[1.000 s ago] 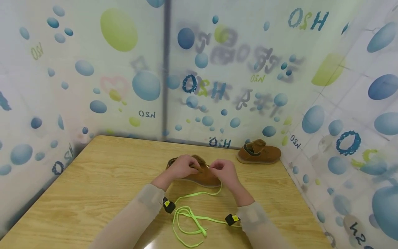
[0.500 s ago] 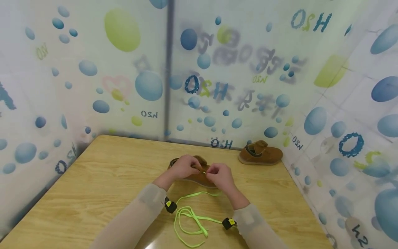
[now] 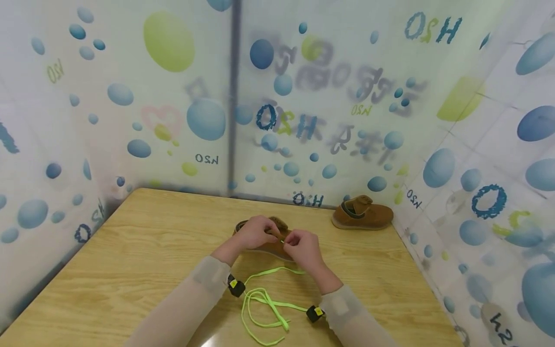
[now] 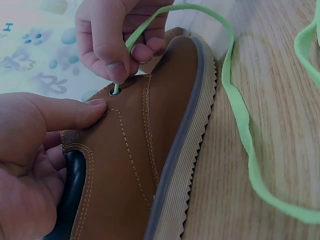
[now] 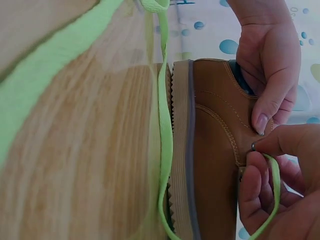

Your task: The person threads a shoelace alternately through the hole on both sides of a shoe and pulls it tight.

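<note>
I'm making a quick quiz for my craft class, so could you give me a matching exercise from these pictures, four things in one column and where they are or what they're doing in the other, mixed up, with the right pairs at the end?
Column one
1. Left hand
2. Right hand
3. Lime-green shoelace
4. Farther brown shoe

Column two
A. At the far right corner of the wood-grain table
B. Pinches near an eyelet
C. Lies partly in loose loops
D. Grips the nearer brown shoe, thumb on its upper

Right pairs: 1-D, 2-B, 3-C, 4-A
</note>
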The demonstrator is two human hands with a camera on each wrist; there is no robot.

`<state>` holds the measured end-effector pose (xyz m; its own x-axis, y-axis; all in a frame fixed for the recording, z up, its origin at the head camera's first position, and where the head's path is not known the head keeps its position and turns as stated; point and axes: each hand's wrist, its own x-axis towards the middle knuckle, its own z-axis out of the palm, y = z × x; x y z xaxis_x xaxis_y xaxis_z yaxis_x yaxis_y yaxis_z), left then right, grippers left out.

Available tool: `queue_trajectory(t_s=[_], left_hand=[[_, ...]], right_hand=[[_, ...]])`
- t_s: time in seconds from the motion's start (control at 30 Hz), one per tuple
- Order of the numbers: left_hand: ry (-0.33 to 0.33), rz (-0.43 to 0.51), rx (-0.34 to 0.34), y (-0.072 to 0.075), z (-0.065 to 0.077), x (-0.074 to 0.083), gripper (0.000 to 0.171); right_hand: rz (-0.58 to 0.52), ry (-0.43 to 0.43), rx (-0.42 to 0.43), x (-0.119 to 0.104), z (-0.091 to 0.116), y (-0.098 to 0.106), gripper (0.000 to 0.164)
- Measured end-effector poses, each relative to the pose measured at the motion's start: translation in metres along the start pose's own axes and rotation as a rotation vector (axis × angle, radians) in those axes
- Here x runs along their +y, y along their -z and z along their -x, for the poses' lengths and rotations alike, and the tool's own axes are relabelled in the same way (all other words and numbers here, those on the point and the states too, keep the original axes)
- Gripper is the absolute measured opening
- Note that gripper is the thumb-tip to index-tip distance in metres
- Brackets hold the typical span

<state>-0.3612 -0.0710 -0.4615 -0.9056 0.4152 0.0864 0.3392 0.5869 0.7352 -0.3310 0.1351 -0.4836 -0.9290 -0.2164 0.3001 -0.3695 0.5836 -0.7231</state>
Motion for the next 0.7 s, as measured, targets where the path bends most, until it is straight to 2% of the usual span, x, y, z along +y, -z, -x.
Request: queue_trajectory(t_s=[0.3,0.5,0.7], left_hand=[[-0.015,0.002,0.006,0.0014,0.0007,0.0010,0.009],[-0.011,-0.009,0.006,0.0015,0.0022,0.0039,0.008],[-0.017,-0.012,0.006,0.0001,0.0012,0.0015,0.009]], right_hand=[[-0.036,0.041,-0.032,0.0029,-0.0023,0.0018,0.003],[-0.016,0.008,0.004,0.0061,-0.0037,0.0016,0.001],[0.004,-0.036,0.038,0.0058,-0.0035,-0.0002,0.008]])
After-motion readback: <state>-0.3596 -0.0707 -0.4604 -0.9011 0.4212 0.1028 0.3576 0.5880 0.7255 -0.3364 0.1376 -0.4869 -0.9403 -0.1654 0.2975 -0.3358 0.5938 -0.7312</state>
